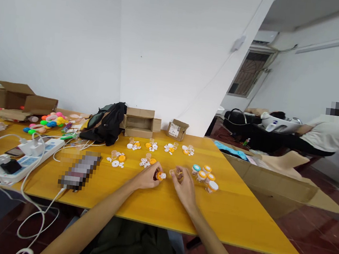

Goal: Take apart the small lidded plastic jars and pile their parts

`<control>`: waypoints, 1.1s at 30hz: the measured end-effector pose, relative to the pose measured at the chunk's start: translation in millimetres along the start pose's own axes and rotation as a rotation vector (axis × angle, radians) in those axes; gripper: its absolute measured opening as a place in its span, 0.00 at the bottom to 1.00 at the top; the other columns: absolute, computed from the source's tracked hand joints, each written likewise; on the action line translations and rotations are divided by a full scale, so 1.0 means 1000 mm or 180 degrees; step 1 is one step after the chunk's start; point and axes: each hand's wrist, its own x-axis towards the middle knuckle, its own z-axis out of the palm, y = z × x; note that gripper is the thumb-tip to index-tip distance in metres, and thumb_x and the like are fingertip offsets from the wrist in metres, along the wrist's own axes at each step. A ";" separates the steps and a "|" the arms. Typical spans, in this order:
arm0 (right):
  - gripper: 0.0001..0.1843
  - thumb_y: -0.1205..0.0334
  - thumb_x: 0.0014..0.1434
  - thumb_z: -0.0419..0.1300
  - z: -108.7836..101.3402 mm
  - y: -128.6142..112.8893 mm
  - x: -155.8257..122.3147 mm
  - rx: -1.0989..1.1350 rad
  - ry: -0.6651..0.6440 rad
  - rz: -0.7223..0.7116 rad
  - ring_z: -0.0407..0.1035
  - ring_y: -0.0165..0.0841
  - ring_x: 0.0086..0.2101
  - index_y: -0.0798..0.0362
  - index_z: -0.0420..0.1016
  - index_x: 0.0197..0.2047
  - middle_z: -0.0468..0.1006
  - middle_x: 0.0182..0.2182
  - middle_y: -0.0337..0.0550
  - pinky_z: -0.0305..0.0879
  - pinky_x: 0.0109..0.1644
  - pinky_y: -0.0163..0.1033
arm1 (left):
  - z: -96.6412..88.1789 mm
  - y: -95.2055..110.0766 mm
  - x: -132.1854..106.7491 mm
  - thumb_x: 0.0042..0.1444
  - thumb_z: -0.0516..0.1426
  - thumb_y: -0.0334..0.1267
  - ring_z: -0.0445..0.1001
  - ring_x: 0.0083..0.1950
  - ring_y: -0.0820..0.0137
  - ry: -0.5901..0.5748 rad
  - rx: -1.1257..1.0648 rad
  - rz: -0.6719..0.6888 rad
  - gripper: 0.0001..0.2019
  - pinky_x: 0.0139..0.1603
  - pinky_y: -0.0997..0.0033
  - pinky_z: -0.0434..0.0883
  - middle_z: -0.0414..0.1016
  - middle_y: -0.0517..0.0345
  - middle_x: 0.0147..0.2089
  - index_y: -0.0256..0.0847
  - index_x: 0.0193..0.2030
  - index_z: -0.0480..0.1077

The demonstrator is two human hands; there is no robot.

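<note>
Holding one set of parts off the desk (pixel 238 220), both hands are mid-job on an orange-rimmed piece (pixel 159 175). Clock: centred on that piece, 12 directly away from the person.

Status: roughly mid-way, judging by the layout. Five capped containers (pixel 202 174) stand bunched at 3 o'clock, beyond the right hand (pixel 185 185): one teal lid (pixel 196 167), one whitish lid (pixel 213 185), the rest orange. They read as done; contents too small to check. Not done: six groups of loose parts (pixel 171 149). Four sit in a back row, running about 10:30 to 1; two nearer ones sit at about 9:30 and 10. Each looks like a clear cup, white discs and something orange; exact counts not readable. The set in the hands looks part-built: white part (pixel 163 176) at the orange rim, clear cup (pixel 171 172) separate.

Left hand (pixel 147 177): curled closed round the orange-rimmed piece, fingers covering most of its 9 o'clock side. Right hand: half open, thumb and fingertips appear to pinch the clear cup, just off the white part at 3, apart from it.

Orientation: white end points at 3, toward the cup. Long axis seems to lie about 9-to-3, but the far end is hidden, so low confidence. Cup's axis and which way its mouth faces: can't tell.
</note>
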 end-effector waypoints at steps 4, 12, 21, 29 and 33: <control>0.11 0.57 0.57 0.54 0.005 0.006 -0.001 -0.0366 -0.0183 -0.0107 0.70 0.39 0.31 0.49 0.73 0.40 0.77 0.36 0.45 0.68 0.40 0.45 | 0.000 0.000 0.000 0.45 0.55 0.29 0.60 0.30 0.73 0.0034 0.0021 -0.0015 0.12 0.32 0.72 0.60 0.61 0.65 0.31 0.43 0.37 0.59; 0.10 0.62 0.58 0.55 0.009 0.006 0.004 -0.0869 -0.0488 -0.0030 0.72 0.41 0.35 0.48 0.72 0.44 0.77 0.40 0.46 0.66 0.37 0.42 | 0.002 -0.002 0.000 0.49 0.56 0.30 0.61 0.31 0.73 -0.0027 -0.0051 -0.0061 0.11 0.32 0.73 0.63 0.63 0.64 0.33 0.43 0.39 0.60; 0.09 0.64 0.57 0.57 0.023 0.020 0.029 -0.1075 -0.0386 -0.0258 0.72 0.40 0.34 0.45 0.72 0.42 0.77 0.38 0.44 0.62 0.34 0.40 | 0.001 -0.001 0.002 0.49 0.58 0.31 0.66 0.37 0.69 -0.0045 0.0251 0.0075 0.12 0.41 0.68 0.67 0.68 0.59 0.38 0.43 0.42 0.67; 0.08 0.62 0.57 0.59 0.030 0.021 0.047 -0.1198 -0.0443 -0.0029 0.73 0.42 0.36 0.46 0.71 0.42 0.77 0.41 0.48 0.61 0.33 0.41 | 0.000 0.000 0.001 0.47 0.54 0.26 0.66 0.37 0.68 -0.0069 0.0478 0.0210 0.13 0.43 0.69 0.67 0.69 0.59 0.37 0.43 0.40 0.66; 0.09 0.62 0.57 0.59 0.032 0.023 0.050 -0.1140 -0.0466 0.0015 0.74 0.44 0.38 0.46 0.70 0.43 0.77 0.43 0.49 0.63 0.35 0.42 | 0.000 0.001 0.001 0.46 0.53 0.26 0.66 0.37 0.68 -0.0064 0.0492 0.0196 0.14 0.43 0.69 0.67 0.69 0.60 0.36 0.43 0.40 0.66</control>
